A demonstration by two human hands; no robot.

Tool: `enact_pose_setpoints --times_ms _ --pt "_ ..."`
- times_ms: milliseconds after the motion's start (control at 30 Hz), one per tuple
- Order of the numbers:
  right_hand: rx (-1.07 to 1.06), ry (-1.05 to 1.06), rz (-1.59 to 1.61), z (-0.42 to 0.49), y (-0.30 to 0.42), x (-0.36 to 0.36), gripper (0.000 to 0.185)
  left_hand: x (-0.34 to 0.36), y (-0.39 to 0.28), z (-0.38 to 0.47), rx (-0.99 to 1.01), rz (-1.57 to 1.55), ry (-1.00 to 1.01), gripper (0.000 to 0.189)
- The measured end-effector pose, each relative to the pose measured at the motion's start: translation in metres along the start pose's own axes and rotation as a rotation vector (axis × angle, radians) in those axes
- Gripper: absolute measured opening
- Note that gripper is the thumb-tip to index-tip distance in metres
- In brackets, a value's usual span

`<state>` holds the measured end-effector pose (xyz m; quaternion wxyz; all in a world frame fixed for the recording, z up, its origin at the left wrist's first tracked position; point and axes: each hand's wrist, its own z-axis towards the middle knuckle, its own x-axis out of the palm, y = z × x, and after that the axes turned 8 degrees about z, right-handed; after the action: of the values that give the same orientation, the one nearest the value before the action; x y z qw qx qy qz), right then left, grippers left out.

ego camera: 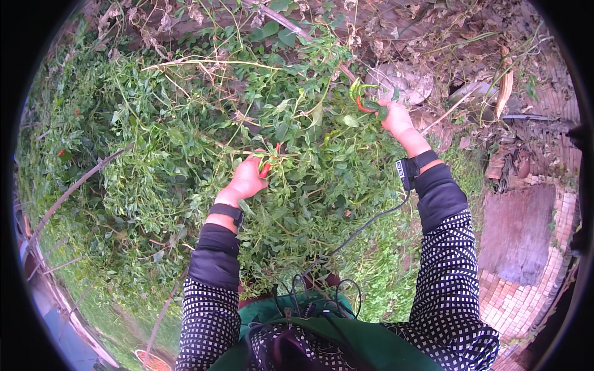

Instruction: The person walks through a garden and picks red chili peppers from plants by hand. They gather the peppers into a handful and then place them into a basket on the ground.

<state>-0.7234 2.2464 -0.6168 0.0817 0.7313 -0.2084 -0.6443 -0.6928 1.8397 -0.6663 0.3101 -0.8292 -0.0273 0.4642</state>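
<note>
Dense green chili pepper plants [297, 195] fill the middle of the view, under and around both hands. My left hand [246, 178] is closed around a red chili pepper [266, 169] among the leaves, and its fingertips are partly hidden by foliage. Farther out on the right, my right hand [393, 118] holds a red chili pepper [363, 105] with a leaf against it. Green chili peppers [356, 89] stick out just above that red one. Other chili peppers, such as a greenish one [330, 135], hang in the foliage.
A bent wooden stick [79, 183] arches over the plants at left. Dry vines and leaves [399, 41] lie along the top. At right are a worn board [517, 232] and small paving bricks [503, 306]. A basket with red contents [153, 361] stands at bottom left. A cable [366, 226] runs from the right wrist.
</note>
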Motion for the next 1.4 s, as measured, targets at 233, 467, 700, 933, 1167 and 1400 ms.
enact_pose_setpoints --times_ms 233,467,700,933,1167,1400 --pt "0.231 0.158 0.642 -0.002 0.018 -0.014 0.031 -0.005 -0.004 -0.005 0.033 -0.067 0.004 0.040" --pt "0.102 0.235 -0.005 -0.001 0.007 -0.020 0.028 -0.003 -0.002 -0.003 -0.051 -0.082 0.086 0.040" --pt "0.070 0.367 0.158 0.011 0.014 -0.024 0.032 -0.001 -0.003 -0.007 -0.069 -0.088 0.117 0.041" --pt "0.244 0.429 0.306 0.004 0.029 -0.039 0.029 -0.004 -0.006 -0.010 -0.027 -0.122 0.085 0.040" --pt "-0.114 0.305 -0.724 0.012 0.069 -0.011 0.020 -0.002 -0.004 -0.008 -0.078 -0.089 0.152 0.035" --pt "-0.229 0.147 -0.389 0.040 0.087 -0.007 0.020 0.006 0.003 -0.017 0.033 -0.152 0.045 0.024"
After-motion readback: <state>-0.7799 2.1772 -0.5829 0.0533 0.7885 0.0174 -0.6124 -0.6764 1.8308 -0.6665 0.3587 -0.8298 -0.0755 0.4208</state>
